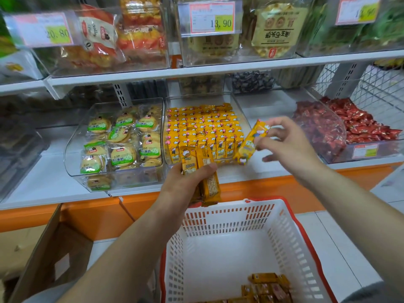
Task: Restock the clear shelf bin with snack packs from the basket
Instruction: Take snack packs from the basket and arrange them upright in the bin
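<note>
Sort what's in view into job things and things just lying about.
Job: yellow bin, basket, basket packs, left hand gripping packs, right hand pinching a single pack.
Lying about: cookie bin, red-sweets bin, cardboard box.

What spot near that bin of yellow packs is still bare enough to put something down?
Bare white shelf lies between the yellow-pack bin and the red candy bin, below the right hand. The basket floor is mostly bare apart from its near right corner. Crowded: the yellow-pack bin and the cookie bin beside it.
</note>
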